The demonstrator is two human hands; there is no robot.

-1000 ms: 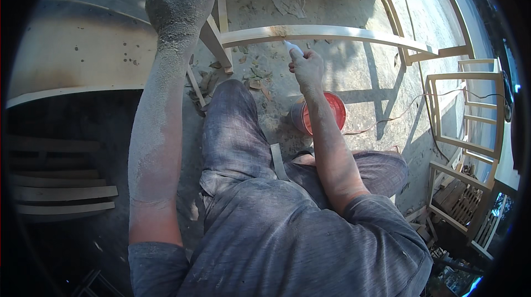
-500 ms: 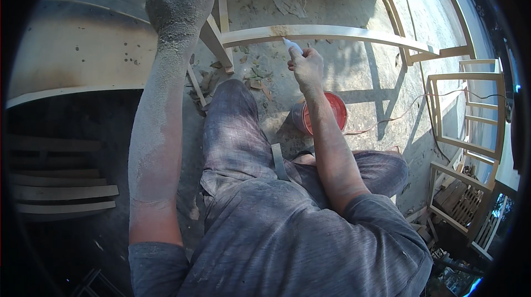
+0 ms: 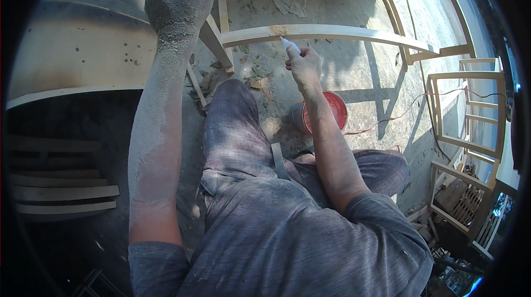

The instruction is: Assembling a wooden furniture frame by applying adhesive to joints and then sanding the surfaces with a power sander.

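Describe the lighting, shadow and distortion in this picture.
In the head view, sunlight and shadow dapple the grey concrete floor; the long pale wooden rail looks bowed, perhaps partly by the fisheye; the curved wooden slats at lower left sit in deep shade; bluish glare spots the right rim.

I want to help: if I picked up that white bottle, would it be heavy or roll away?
The white bottle is probably light: it looks small, and the right hand holds it alone. Its rounded, tapering end suggests it could roll if laid down.
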